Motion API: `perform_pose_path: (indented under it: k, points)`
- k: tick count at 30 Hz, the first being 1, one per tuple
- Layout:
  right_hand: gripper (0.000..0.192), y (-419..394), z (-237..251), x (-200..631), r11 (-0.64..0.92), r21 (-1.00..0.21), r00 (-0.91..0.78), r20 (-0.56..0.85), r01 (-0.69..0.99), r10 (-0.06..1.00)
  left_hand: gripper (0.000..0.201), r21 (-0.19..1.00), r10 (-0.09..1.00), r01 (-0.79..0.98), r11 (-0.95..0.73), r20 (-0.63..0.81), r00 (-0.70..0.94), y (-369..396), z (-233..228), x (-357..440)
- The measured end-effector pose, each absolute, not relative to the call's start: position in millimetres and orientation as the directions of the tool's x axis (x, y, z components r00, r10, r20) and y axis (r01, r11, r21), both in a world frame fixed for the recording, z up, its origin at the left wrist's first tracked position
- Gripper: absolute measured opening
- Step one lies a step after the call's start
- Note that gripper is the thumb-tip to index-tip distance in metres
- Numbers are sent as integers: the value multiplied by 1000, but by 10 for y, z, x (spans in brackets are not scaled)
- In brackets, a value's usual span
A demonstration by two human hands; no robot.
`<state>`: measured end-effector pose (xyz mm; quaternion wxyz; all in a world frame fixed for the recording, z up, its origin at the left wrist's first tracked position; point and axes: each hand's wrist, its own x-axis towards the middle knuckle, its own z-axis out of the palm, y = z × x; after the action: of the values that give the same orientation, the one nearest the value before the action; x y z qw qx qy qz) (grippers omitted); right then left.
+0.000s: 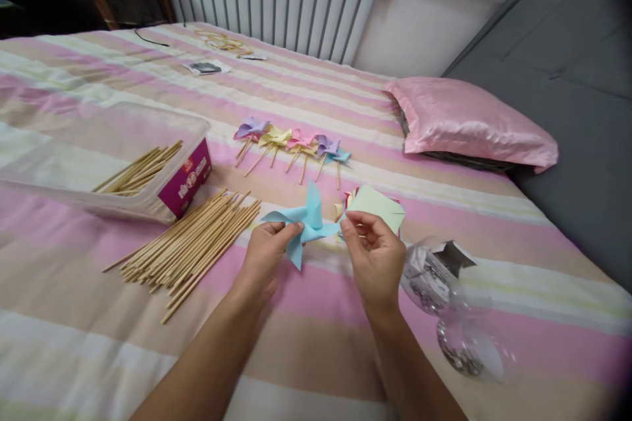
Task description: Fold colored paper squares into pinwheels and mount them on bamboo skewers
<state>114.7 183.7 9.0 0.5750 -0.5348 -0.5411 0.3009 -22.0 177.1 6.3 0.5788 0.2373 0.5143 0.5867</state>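
The grip of the left hand (269, 251) is closed on the left side of a light blue paper pinwheel (305, 222), and the right hand (376, 251) pinches its right tip between thumb and finger. The pinwheel sits between both hands, just above the bed (306, 342), with its long axis running left to right; both hands are equally near.

At the right lie two clear plastic containers (454, 306) with small shiny parts. At the left is one loose pile of wooden sticks (197, 243), too many to count, and one clear box (113, 158) with more sticks. Behind the hands is a small stack of coloured paper (378, 205). Farther away, five finished pinwheels (293, 145) lie in a row, and one pink pillow (469, 122).
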Motion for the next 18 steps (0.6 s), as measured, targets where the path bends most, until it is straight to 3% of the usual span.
perform_pose_path:
  k: [5,11,15,18]
  points:
    - [18,1862,176,1173,247,-929,100,283,274,954,11,921,924,-367,129,-246,-294,1822,59,-204]
    - [14,1994,239,1416,211,-885,169,303,416,938,8,940,898,-322,109,-232,-373,1910,92,-188]
    - [6,2052,351,1739,78,-663,110,236,744,966,10,952,886,-285,114,-227,-403,1941,63,-188]
    - [13,2053,456,2015,-111,-443,190,137,890,972,16,960,890,-252,120,-217,-402,1957,16,-201]
